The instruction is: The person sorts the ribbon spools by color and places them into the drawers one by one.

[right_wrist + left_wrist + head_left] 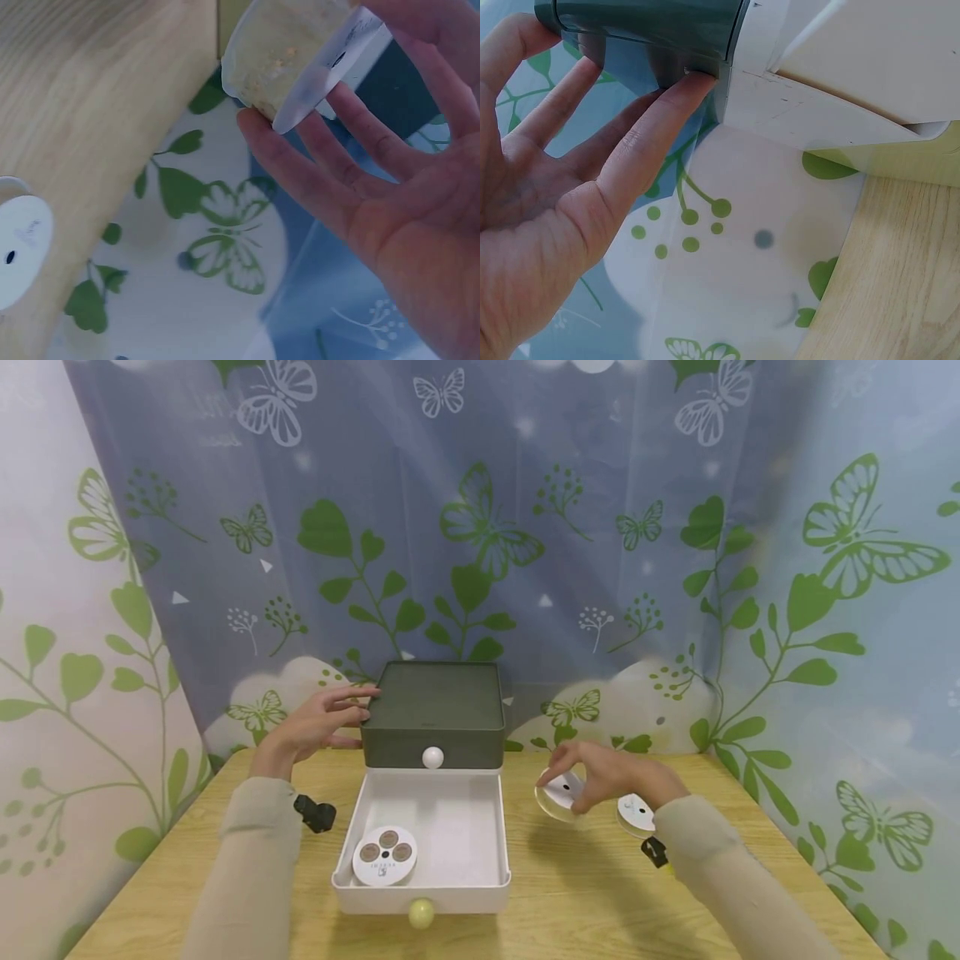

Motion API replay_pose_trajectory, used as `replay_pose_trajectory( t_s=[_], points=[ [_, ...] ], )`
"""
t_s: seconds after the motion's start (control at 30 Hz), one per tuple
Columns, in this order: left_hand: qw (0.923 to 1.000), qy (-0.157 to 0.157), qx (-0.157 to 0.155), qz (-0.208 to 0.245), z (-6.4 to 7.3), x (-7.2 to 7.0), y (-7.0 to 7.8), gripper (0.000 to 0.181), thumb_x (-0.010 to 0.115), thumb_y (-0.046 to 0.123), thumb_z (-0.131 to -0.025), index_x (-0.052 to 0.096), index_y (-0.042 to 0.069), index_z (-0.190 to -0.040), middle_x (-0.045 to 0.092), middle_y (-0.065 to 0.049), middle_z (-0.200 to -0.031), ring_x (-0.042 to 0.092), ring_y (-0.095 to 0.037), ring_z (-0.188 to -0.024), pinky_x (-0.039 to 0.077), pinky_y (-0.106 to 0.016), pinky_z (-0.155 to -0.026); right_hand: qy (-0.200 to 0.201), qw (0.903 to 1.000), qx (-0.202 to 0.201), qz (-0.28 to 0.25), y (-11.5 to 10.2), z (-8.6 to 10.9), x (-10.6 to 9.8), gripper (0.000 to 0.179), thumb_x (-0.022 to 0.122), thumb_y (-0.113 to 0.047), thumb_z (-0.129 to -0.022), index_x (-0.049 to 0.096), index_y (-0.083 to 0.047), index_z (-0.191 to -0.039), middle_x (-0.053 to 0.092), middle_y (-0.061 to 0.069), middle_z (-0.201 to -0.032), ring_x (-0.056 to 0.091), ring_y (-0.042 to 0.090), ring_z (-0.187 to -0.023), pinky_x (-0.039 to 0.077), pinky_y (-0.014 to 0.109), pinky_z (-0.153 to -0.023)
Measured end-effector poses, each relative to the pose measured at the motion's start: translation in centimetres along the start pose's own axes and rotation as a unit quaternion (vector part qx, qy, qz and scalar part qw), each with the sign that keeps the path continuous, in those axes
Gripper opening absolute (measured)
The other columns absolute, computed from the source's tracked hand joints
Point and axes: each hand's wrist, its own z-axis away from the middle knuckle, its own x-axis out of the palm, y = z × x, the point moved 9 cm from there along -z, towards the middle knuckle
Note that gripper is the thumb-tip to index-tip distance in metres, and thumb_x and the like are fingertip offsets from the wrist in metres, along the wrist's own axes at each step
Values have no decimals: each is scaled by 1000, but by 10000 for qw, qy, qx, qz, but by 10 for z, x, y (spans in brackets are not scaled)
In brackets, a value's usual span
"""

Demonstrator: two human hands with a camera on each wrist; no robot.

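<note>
A left sleeve [251,868] lies nearest; its left hand [315,724] rests spread fingers against the green box [438,697]. The white drawer [465,835] holds one reel [385,863]. Rightward, the right hand [603,772] pinches the clear-sided reel [562,792] between fingers and thumb, above the worktop [540,927].

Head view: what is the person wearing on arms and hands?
The left sleeve and right sleeve are plain beige, ending near the wrists. The left hand and right hand are bare, with no gloves or rings visible. A black device shows beside the left sleeve, another black device beside the right.
</note>
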Motion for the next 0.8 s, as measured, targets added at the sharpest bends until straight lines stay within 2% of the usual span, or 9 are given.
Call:
replay_pose_trajectory(
  t_s=[0.2,0.4,0.8],
  points=[
    [10000,-20,40,-35,-1,1,1,57,55,20,-108,36,9,-161,23,-23,-169,36,-47,-147,61,-48,-100,31,10000,-7,-11,-13,3,-10,57,83,-3,-69,78,-21,-123,61,16,-135,55,37,-126,53,47,-99],
    [10000,1,25,2,0,-1,0,56,55,19,-108,36,9,-161,22,-22,-169,35,-47,-147,61,-48,-99,-7,10000,-32,-68,-20,3,-14,56,84,-4,-69,78,-21,-122,61,13,-134,55,34,-125,52,40,-95],
    [10000,-14,24,17,0,-1,0,56,54,19,-109,36,9,-161,23,-23,-168,35,-47,-147,61,-48,-99,0,9996,-262,112,-42,1,-27,55,83,-4,-71,78,-20,-123,62,15,-133,56,34,-123,53,39,-92]
  ],
)
